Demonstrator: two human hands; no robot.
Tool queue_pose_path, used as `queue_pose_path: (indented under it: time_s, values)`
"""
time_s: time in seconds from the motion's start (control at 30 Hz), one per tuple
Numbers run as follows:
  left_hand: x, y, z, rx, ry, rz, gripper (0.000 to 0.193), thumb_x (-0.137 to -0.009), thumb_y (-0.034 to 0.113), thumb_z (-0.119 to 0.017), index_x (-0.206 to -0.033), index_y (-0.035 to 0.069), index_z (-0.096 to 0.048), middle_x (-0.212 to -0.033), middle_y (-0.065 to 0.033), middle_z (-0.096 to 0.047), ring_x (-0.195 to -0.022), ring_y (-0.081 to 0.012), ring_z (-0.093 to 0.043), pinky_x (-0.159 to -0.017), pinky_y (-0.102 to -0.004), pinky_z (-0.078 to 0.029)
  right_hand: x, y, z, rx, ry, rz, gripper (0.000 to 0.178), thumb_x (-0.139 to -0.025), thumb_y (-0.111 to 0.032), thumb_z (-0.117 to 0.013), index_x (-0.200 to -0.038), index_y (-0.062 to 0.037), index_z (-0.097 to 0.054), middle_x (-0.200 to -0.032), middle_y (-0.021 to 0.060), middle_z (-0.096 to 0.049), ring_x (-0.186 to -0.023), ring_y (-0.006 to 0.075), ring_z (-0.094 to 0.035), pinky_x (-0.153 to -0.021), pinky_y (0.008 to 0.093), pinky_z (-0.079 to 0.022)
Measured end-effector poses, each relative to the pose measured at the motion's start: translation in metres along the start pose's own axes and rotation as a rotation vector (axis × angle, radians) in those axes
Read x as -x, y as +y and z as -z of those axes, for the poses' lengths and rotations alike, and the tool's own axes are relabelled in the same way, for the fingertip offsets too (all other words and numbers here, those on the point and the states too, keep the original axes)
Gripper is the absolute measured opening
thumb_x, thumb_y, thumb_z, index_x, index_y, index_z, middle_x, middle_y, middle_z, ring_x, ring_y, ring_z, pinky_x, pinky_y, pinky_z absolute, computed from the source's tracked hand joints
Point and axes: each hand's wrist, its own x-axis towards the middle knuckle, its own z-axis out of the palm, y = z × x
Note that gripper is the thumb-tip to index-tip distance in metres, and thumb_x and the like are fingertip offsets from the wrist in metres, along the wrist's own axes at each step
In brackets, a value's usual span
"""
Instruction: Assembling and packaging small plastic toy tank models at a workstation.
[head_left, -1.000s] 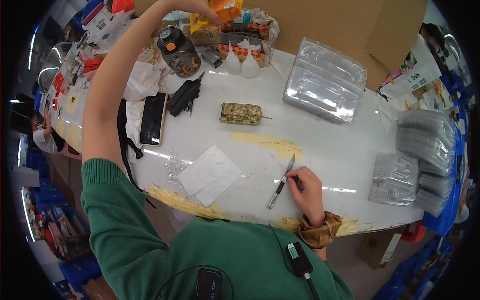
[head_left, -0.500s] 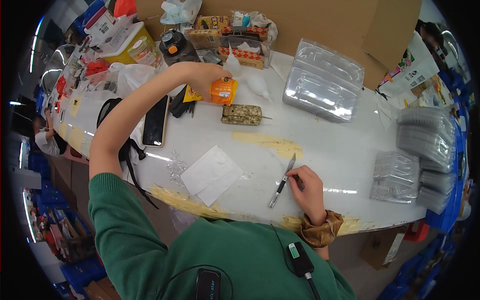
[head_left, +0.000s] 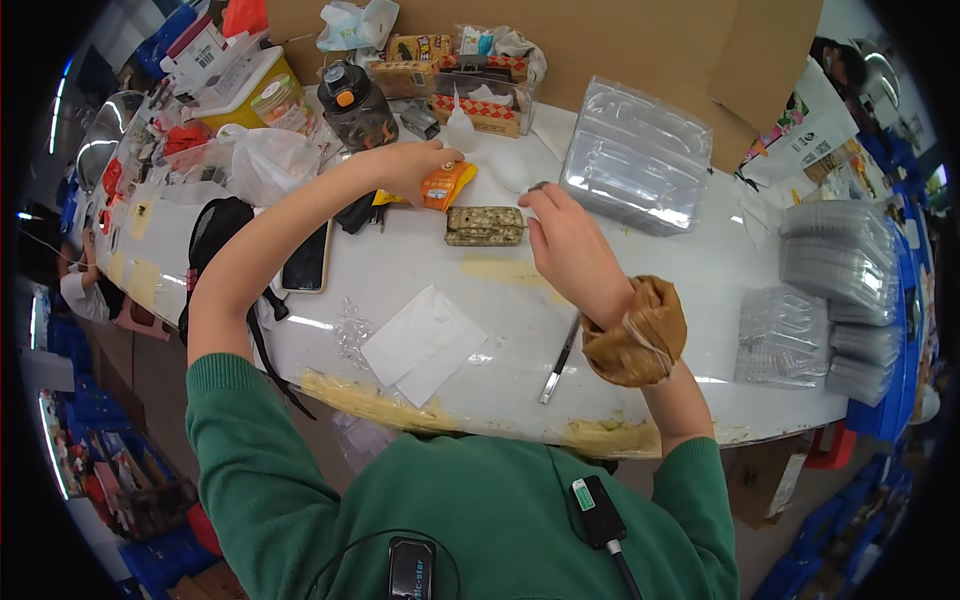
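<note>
My left hand (head_left: 415,170) closes over the left end of an orange-and-yellow packet (head_left: 448,187) lying near the back of the table. Just below the packet sits a small camouflage-patterned model tank (head_left: 484,226). My right hand (head_left: 572,245) reaches in beside the tank's right end, thumb and forefinger apart. Its fingertips overlap the nozzle end of a white squeeze bottle (head_left: 508,170) lying on its side; a small dark thing shows at the fingertips, too small to name. A craft knife (head_left: 556,372) rests on the tabletop by my right wrist. White paper (head_left: 425,345) lies in front of me.
Clear plastic trays (head_left: 640,155) stand back right, with more stacked clear trays (head_left: 838,262) at the right edge. A phone (head_left: 305,262), black bag (head_left: 215,235), dark bottle (head_left: 355,105) and upright white squeeze bottle (head_left: 460,125) crowd the left and back. A cardboard panel (head_left: 640,50) rises behind.
My right hand has left the craft knife and moved up and left to the tank's right end. The left hand stays at the packet, which now lies more slanted.
</note>
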Motion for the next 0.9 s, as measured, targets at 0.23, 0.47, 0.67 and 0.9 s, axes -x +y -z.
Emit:
queue_pose_path:
  time_s: [0.23, 0.47, 0.67, 0.9]
  values:
    - [0.019, -0.008, 0.001, 0.132, 0.141, -0.045, 0.070, -0.072, 0.015, -0.078, -0.136, 0.010, -0.050, -0.127, -0.0102, -0.057, -0.110, -0.0291, -0.058, -0.094, -0.0377, -0.049, -0.074, 0.026, -0.060, 0.438, -0.222, -0.219, 0.022, -0.083, 0.002, -0.055, -0.105, -0.0004, -0.054, -0.103, 0.0194, -0.055, -0.083, 0.0376, -0.064, -0.072, 0.0458, -0.054]
    - [0.049, -0.024, 0.070, 0.185, 0.428, 0.024, 0.031, -0.082, 0.009, -0.068, -0.113, 0.002, -0.066, -0.104, -0.0113, -0.068, -0.089, -0.0243, -0.064, -0.078, -0.0329, -0.054, -0.099, 0.034, -0.083, 0.576, -0.270, -0.298, 0.020, -0.086, -0.003, -0.056, -0.106, -0.0018, -0.055, -0.103, 0.0181, -0.055, -0.074, 0.0343, -0.066, -0.061, 0.0446, -0.055]
    - [0.079, 0.006, 0.047, 0.122, 0.522, -0.058, 0.028, -0.084, 0.010, -0.066, -0.112, 0.005, -0.065, -0.105, -0.0093, -0.066, -0.093, -0.0252, -0.063, -0.080, -0.0356, -0.053, -0.133, 0.022, -0.065, 0.694, -0.346, -0.081, 0.015, -0.086, -0.009, -0.057, -0.100, -0.0034, -0.060, -0.098, 0.0158, -0.059, -0.074, 0.0322, -0.065, -0.066, 0.0448, -0.051]
    - [0.149, 0.068, 0.012, 0.054, 0.370, -0.149, 0.030, -0.085, 0.015, -0.067, -0.113, 0.007, -0.060, -0.106, -0.0080, -0.065, -0.095, -0.0275, -0.062, -0.084, -0.0380, -0.051, -0.134, -0.010, -0.009, 0.842, -0.521, 0.192, 0.017, -0.085, -0.019, -0.059, -0.088, -0.0069, -0.070, -0.089, 0.0123, -0.067, -0.078, 0.0292, -0.062, -0.084, 0.0481, -0.043]
